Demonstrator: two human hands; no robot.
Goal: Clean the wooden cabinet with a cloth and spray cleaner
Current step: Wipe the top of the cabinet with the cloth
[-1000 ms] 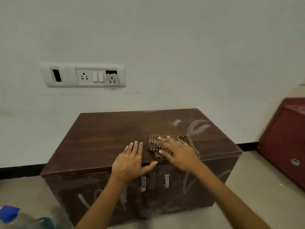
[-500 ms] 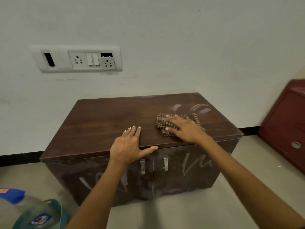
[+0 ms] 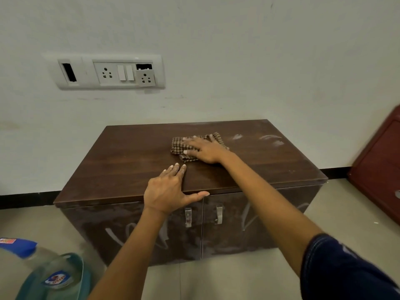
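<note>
A low dark wooden cabinet (image 3: 129,161) with two doors stands against the white wall. My right hand (image 3: 205,148) lies flat on a brown checked cloth (image 3: 178,144) near the middle of the top, pressing it down. My left hand (image 3: 168,189) rests flat on the front edge of the top, fingers spread, thumb along the edge. White smears (image 3: 270,140) mark the top's right back part, and more streaks show on the doors (image 3: 249,215). A clear spray cleaner bottle (image 3: 49,276) with a blue cap sits at the lower left corner, close to the camera.
A switch and socket panel (image 3: 108,72) is on the wall above the cabinet. A red cabinet (image 3: 381,165) stands at the right edge. Grey tiled floor (image 3: 346,213) lies around the cabinet. Two metal door handles (image 3: 203,215) sit at the front centre.
My right hand has slid the cloth away from the front edge toward the back and left of the top. The left hand has stayed on the front edge.
</note>
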